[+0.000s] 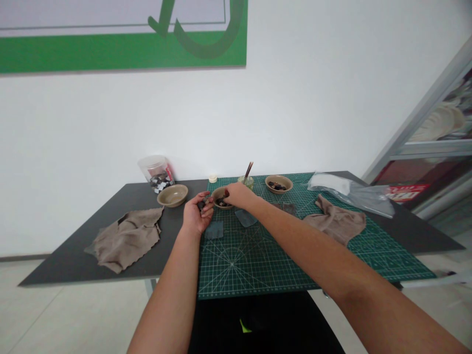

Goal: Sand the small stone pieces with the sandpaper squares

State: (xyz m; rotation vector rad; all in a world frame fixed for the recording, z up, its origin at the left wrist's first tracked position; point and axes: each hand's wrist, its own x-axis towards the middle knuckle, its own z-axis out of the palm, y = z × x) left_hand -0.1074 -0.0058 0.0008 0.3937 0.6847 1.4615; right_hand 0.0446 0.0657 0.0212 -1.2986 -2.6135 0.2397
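Palm up and fingers curled, my left hand (198, 212) holds small dark pieces (201, 204), too small to name. Just right of it, my right hand (239, 194) reaches over a tan bowl (223, 206) that contains small dark and pale pieces. Its fingertips are pinched together at the bowl's inside; whatever they grip is hidden. In front of the bowl, a dark bluish square (246, 218) lies on the green cutting mat (254, 275). A similar square (214, 229) lies below my left hand.
A second tan bowl (279, 185) with dark pieces stands behind on the right, near a jar (246, 181) with thin sticks. Leftward are another tan bowl (172, 195), a clear tub (157, 173) and a brown cloth (129, 236). Another cloth (341, 221) and a plastic bag (354, 194) lie right.
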